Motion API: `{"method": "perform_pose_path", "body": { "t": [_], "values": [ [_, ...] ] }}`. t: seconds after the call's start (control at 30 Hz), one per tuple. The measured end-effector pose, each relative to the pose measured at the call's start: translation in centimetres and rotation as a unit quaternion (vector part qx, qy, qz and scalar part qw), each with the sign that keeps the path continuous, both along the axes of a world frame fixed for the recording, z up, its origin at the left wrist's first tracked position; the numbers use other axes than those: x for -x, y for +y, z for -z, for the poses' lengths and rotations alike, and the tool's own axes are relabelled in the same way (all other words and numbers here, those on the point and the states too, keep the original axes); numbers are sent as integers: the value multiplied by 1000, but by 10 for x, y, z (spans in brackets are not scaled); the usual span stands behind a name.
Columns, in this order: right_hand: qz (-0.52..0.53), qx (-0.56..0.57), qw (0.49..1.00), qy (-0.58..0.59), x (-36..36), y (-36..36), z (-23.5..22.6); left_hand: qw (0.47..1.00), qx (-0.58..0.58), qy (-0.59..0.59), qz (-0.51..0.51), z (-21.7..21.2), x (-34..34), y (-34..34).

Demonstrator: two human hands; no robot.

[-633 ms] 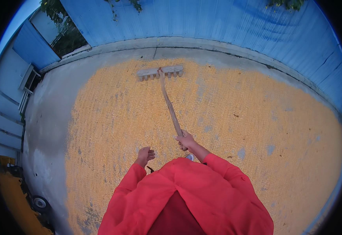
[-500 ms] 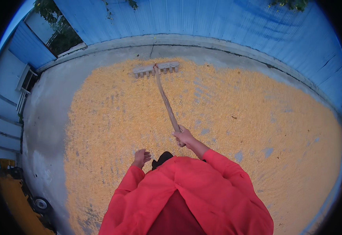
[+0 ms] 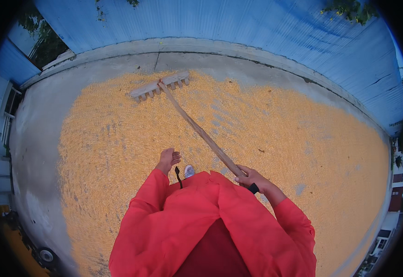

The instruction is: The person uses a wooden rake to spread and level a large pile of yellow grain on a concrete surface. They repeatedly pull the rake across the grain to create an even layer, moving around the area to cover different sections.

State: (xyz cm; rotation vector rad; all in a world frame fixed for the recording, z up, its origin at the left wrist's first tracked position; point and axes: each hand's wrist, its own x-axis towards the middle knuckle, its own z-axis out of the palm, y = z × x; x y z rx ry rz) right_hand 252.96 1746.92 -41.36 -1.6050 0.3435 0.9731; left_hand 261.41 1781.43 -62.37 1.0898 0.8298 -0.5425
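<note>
My right hand (image 3: 253,179) is wrapped round the near end of the wooden handle of a rake (image 3: 200,132). The handle slants away to the far left. At its far end, the toothed wooden head (image 3: 147,89) sits tilted over the far edge of a wide layer of yellow grain (image 3: 280,129), which looks like corn kernels. My left hand (image 3: 168,159) hangs over the grain apart from the handle, its fingers loosely curled and partly spread, with nothing in it. A shoe tip (image 3: 189,171) shows below my red jacket.
A blue corrugated wall (image 3: 238,27) with a low concrete base runs along the far side. Bare concrete (image 3: 35,134) borders the grain on the left. A wheeled yellow machine (image 3: 44,255) stands at the lower left, and frames lean by the left wall.
My right hand has come back toward my right side with the handle. The rake head has shifted left and now lies more tilted. My left hand has risen slightly.
</note>
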Motion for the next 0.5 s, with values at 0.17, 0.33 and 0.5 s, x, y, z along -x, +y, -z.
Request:
{"method": "perform_pose_path", "body": {
  "t": [0.17,0.33,0.5],
  "values": [
    [-62,42,994,77,-67,-41,-63,996,55,22,61,-9,-120,-88],
    [-148,128,980,14,-140,-107,-77,991,113,78,1,7,-214,-179],
    [-290,256,915,-113,-238,-173,-96,982,94,76,-147,50,-302,-254]
  ]
}}
